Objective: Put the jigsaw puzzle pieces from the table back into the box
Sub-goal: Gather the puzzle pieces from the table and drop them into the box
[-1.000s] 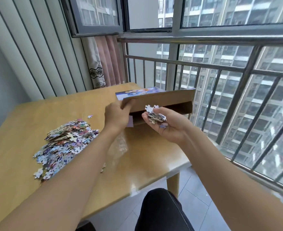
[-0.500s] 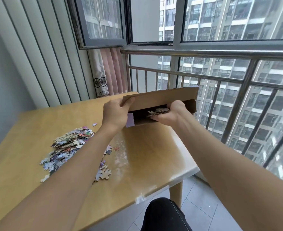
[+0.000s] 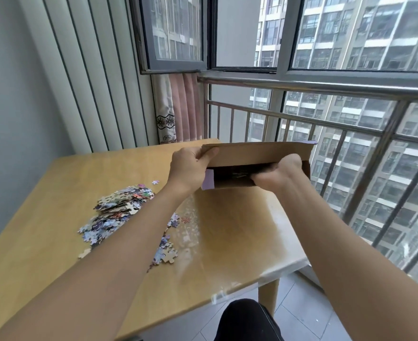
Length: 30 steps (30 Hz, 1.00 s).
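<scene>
Two bare hands work at a brown cardboard box (image 3: 259, 153) that lies on the far right part of a wooden table (image 3: 227, 242), its open mouth facing the person. The left hand (image 3: 188, 168) grips the raised top flap (image 3: 252, 151) at its left corner, thumb on the near face and fingers curled behind it. The right hand (image 3: 279, 173) reaches into the opening; its fingers are hidden inside the dark interior, so whether they clasp anything cannot be told. Some pieces show dimly inside the box, too blurred to make out. A heap of jigsaw puzzle pieces (image 3: 119, 212) lies on the table left of the left forearm, well apart from the box, with a few strays (image 3: 166, 254) just right of that forearm. A metal railing (image 3: 326, 119) and pink curtain (image 3: 183, 107) stand behind the table
</scene>
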Tool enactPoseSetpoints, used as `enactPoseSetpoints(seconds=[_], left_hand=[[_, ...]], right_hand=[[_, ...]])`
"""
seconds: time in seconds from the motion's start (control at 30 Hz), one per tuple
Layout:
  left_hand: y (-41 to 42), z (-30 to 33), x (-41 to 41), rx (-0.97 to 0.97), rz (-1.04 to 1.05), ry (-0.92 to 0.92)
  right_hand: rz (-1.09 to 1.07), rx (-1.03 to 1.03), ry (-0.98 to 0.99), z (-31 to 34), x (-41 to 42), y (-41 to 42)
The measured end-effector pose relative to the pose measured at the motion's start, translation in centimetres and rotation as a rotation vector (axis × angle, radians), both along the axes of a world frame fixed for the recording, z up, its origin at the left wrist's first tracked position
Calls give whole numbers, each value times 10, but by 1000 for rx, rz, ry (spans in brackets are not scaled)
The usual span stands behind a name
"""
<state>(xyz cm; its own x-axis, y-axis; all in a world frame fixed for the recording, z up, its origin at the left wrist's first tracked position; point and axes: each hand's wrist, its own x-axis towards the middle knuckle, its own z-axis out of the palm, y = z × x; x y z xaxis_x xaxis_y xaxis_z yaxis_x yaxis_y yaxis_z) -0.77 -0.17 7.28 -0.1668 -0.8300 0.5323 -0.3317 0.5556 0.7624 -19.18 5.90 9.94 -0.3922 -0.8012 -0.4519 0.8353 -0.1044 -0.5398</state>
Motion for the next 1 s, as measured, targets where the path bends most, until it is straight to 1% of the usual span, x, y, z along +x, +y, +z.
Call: enactPoseSetpoints(seconds=[0.07,0.17,0.3,0.4,0.47,0.57,0.63,0.7,0.73,0.8,0.87,0.93,0.97,1.0], left_hand=[[-1,-2,-2,19,29,-5],[-2,-5,-5,32,12,4],[-3,-30,-4,90,-124,-24],[0,-53,0,134,-190,-91],[1,-67,4,235,-253,-131],[6,-79,15,326,-311,-298],[10,-77,26,318,-338,-383],[12,-64,49,311,-344,-413],[10,-56,62,303,-319,-415],[3,-48,93,279,-183,-386],[-7,-52,125,256,27,-321],[-16,-64,152,234,244,-308],[-20,-73,165,241,330,-320],[-24,-81,180,259,405,-345]], right_hand=[[70,-16,163,-3,1,11],[221,30,409,-10,5,26],[450,141,619,-24,11,34],[582,241,875,-32,16,35],[658,255,1018,-32,23,38],[753,220,1189,-26,37,44],[772,137,1250,-21,49,46],[766,26,1296,-19,67,41],[769,-18,1329,-21,76,36],[810,-33,1474,-33,98,19],[901,49,1695,-50,121,-2],[995,184,1876,-68,139,-20],[1021,238,1891,-76,146,-29],[1031,278,1865,-82,155,-36]])
